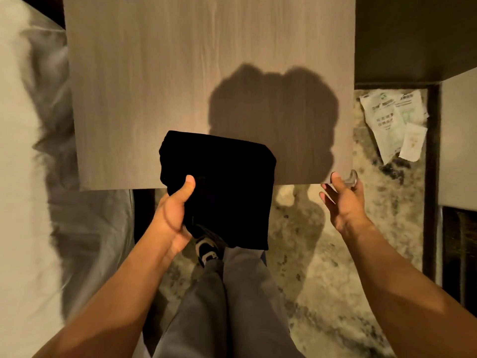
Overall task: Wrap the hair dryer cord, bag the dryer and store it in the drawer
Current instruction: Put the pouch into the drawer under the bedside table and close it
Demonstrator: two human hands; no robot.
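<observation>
My left hand grips a black cloth bag by its left side, thumb on top. The bag hangs over the front edge of a grey wood-grain nightstand top; the hair dryer and its cord are hidden, so I cannot tell whether they are inside. My right hand is empty with fingers spread, at the nightstand's front right corner beside a clear corner guard. No drawer shows from this angle.
A white bed with rumpled sheets fills the left side. Paper packets lie on the mottled carpet to the right. A dark cabinet stands at the far right. My legs and a shoe are below the bag.
</observation>
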